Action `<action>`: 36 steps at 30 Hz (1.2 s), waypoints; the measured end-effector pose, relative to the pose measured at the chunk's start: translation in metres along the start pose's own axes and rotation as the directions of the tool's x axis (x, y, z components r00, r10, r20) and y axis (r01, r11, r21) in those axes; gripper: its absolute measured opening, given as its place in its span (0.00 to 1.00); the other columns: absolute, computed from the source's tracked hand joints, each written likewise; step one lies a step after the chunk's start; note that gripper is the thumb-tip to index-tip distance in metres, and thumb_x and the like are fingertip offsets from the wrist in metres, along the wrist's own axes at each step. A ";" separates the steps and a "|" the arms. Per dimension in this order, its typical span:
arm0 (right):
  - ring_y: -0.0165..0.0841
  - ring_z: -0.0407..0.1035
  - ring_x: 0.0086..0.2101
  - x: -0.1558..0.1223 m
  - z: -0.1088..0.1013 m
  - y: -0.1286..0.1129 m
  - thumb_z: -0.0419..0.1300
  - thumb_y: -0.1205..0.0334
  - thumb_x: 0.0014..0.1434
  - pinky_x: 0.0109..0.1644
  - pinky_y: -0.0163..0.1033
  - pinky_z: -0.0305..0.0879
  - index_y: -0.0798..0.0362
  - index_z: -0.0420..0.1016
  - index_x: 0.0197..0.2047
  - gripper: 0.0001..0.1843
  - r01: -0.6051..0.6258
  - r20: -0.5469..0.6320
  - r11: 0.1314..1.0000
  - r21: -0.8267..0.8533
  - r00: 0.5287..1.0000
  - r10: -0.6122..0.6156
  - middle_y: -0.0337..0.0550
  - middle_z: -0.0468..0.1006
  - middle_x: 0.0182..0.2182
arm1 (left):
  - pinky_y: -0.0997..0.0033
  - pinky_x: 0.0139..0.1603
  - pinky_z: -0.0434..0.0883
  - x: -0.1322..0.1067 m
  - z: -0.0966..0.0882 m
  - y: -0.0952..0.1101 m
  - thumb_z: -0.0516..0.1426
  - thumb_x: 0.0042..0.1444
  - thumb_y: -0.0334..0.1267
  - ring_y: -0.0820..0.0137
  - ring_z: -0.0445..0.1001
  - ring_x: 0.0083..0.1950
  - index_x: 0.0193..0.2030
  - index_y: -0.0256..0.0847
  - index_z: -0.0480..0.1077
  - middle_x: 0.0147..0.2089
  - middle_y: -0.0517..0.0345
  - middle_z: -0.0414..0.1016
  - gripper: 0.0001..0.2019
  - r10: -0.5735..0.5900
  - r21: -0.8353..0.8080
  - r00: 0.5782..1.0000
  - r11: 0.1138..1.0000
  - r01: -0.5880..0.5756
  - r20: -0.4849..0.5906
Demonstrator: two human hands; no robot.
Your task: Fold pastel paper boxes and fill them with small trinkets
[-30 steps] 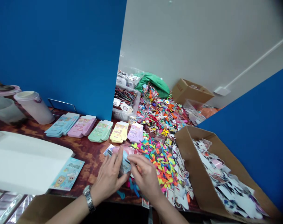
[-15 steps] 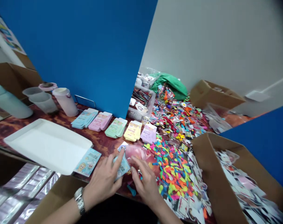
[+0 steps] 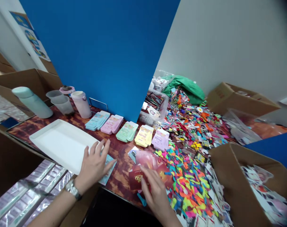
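Note:
My left hand (image 3: 93, 164) is open, its fingers spread over the right end of a white tray (image 3: 60, 142). Beneath its thumb side lies a light-blue printed packet (image 3: 107, 176), partly hidden by the hand. My right hand (image 3: 156, 192) is closed at the fingertips on the edge of a dark red card (image 3: 134, 180) with gold print. Beyond that hand lie pinkish-red cards (image 3: 149, 159) and a small light-blue-and-white card (image 3: 133, 153). Right of it spreads a heap of small bright plastic pieces (image 3: 186, 186).
Stacks of blue (image 3: 97, 120), pink (image 3: 111, 124), green (image 3: 127, 131), yellow (image 3: 144, 135) and purple packets (image 3: 160, 139) line the back. A bottle (image 3: 33, 102) and cups (image 3: 63, 104) stand left. A cardboard box (image 3: 228, 176) holds cutouts at right; a blue partition (image 3: 98, 56) rises behind.
My left hand has moved left from the middle to the tray's end, and the light-blue packet between my hands is gone from there. The red card now shows at my right fingertips. The view has shifted left.

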State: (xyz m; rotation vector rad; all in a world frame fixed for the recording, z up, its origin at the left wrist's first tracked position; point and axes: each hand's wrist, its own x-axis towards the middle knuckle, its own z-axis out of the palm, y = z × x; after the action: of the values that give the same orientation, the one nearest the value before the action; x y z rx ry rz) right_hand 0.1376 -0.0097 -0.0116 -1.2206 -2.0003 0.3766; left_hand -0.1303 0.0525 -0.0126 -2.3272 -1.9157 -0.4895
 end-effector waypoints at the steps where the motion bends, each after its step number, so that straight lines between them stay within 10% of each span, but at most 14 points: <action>1: 0.41 0.74 0.48 -0.002 -0.001 0.001 0.54 0.71 0.63 0.50 0.47 0.74 0.44 0.64 0.64 0.26 0.000 -0.010 1.000 -0.015 1.000 0.000 0.47 0.78 0.49 | 0.41 0.63 0.56 0.018 -0.002 -0.011 0.51 0.60 0.57 0.42 0.60 0.65 0.69 0.36 0.54 0.65 0.35 0.63 0.37 -0.046 -0.006 0.999 0.999 0.046 0.002; 9: 0.42 0.76 0.44 -0.013 0.010 0.012 0.56 0.70 0.62 0.45 0.45 0.77 0.44 0.67 0.62 0.26 0.065 -0.069 0.997 -0.046 0.995 -0.068 0.47 0.80 0.45 | 0.39 0.55 0.62 0.160 0.018 -0.094 0.46 0.56 0.66 0.37 0.60 0.63 0.68 0.31 0.53 0.64 0.27 0.61 0.44 -0.441 -0.012 0.890 0.895 0.445 0.114; 18: 0.37 0.78 0.36 -0.013 0.029 0.035 0.55 0.69 0.63 0.40 0.37 0.77 0.47 0.73 0.55 0.18 0.167 -0.213 0.976 -0.138 0.957 -0.194 0.44 0.82 0.38 | 0.46 0.50 0.68 0.173 0.032 -0.110 0.53 0.45 0.70 0.35 0.69 0.56 0.63 0.22 0.56 0.55 0.22 0.68 0.52 -0.506 -0.099 0.849 0.847 0.522 0.150; 22: 0.36 0.77 0.42 0.014 0.010 0.013 0.54 0.69 0.64 0.45 0.37 0.76 0.49 0.71 0.58 0.20 0.174 -0.117 0.977 -0.123 0.975 -0.189 0.44 0.81 0.43 | 0.48 0.52 0.68 0.153 0.006 -0.081 0.53 0.50 0.66 0.38 0.70 0.57 0.68 0.20 0.45 0.58 0.24 0.66 0.54 -0.419 -0.168 0.906 0.891 0.422 0.054; 27: 0.41 0.69 0.55 0.066 -0.009 -0.017 0.55 0.69 0.64 0.56 0.47 0.71 0.51 0.64 0.64 0.24 0.172 -0.144 0.954 -0.245 0.967 -0.211 0.54 0.73 0.56 | 0.57 0.57 0.69 0.096 -0.012 0.004 0.59 0.49 0.61 0.50 0.68 0.61 0.69 0.35 0.48 0.62 0.40 0.65 0.47 -0.115 -0.294 0.993 0.949 0.109 -0.004; 31: 0.49 0.61 0.60 0.085 -0.010 -0.018 0.58 0.66 0.63 0.57 0.57 0.67 0.50 0.67 0.62 0.24 0.146 -0.174 0.885 -0.442 0.954 -0.245 0.58 0.62 0.63 | 0.55 0.55 0.72 0.055 -0.015 0.059 0.60 0.51 0.49 0.52 0.71 0.58 0.67 0.34 0.51 0.58 0.38 0.68 0.41 0.099 -0.365 0.960 0.911 -0.194 -0.262; 36: 0.46 0.57 0.63 0.070 -0.013 -0.012 0.56 0.67 0.64 0.61 0.54 0.65 0.50 0.69 0.60 0.21 0.035 -0.174 0.960 -0.279 0.981 -0.087 0.55 0.57 0.66 | 0.53 0.54 0.72 0.039 -0.010 0.084 0.61 0.53 0.43 0.51 0.71 0.55 0.67 0.32 0.51 0.55 0.37 0.69 0.38 0.209 -0.286 0.911 0.903 -0.319 -0.356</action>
State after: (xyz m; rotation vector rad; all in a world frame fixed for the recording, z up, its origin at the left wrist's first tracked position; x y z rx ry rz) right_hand 0.1215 0.0421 0.0354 -1.3055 -1.9670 -0.0485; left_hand -0.0442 0.0688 0.0200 -2.4610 -1.4268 -1.1621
